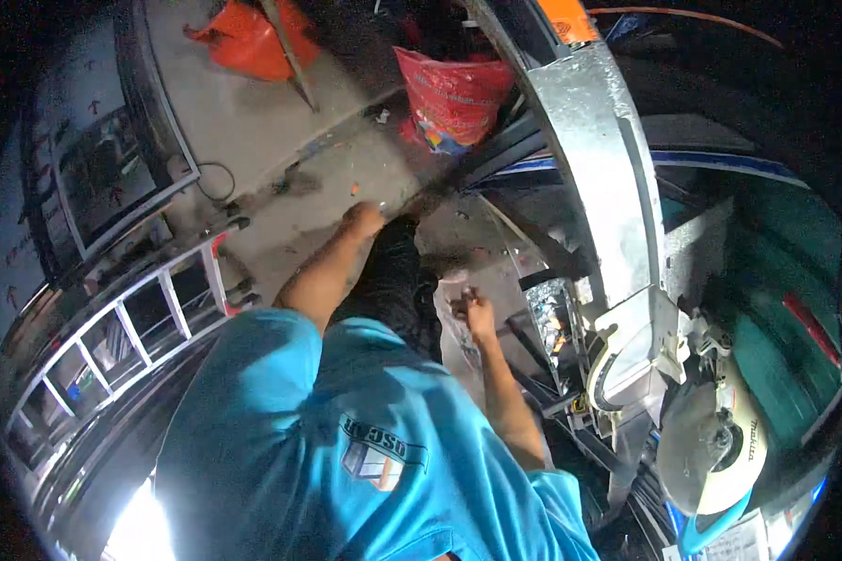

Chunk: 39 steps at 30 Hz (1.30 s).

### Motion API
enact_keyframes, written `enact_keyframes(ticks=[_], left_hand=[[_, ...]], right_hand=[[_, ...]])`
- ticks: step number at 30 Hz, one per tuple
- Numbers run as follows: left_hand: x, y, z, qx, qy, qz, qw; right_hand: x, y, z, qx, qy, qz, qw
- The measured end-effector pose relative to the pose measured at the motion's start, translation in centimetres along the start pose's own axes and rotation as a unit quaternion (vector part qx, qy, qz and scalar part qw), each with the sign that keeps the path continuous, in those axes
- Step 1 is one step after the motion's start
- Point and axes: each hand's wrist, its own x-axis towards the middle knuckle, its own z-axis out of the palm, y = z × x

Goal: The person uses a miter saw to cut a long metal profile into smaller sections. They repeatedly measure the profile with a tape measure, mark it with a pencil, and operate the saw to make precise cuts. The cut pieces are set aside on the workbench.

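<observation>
My left hand hangs above the floor beside my dark trousers, its back toward me. Its fingers are hidden, and no object shows at it. On the other side of my legs, my right hand is held low with bent, closed fingers. Whatever it may pinch is too small and dark to name. To the right of that hand stands a power saw with a round blade and a pale guard. A wide silvery metal surface curves up from beside the saw.
A ladder lies along the left, below dark-framed panels. Ahead are a red printed sack and an orange-red bag with a pole against it. Small scraps dot the floor. A green panel stands far right.
</observation>
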Motion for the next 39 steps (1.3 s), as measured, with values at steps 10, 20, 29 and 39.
enact_keyframes(ticks=[10,20,29,39], left_hand=[[25.3,23.1,-0.6,-0.067,0.244,0.252,0.934],[28.8,24.4,1.9,0.078,0.192,0.281,0.937],[26.6,23.4,0.0,0.084,0.185,0.324,0.924],[26.0,26.4,-3.7,0.032,0.176,0.333,0.926]], right_hand=[[-10.0,26.8,-7.8,0.293,0.069,0.222,0.928],[-17.8,34.0,1.5,0.319,0.168,0.335,0.870],[-13.2,31.4,3.3,0.281,0.177,0.307,0.892],[-12.2,32.6,-1.1,0.266,0.153,0.249,0.918]])
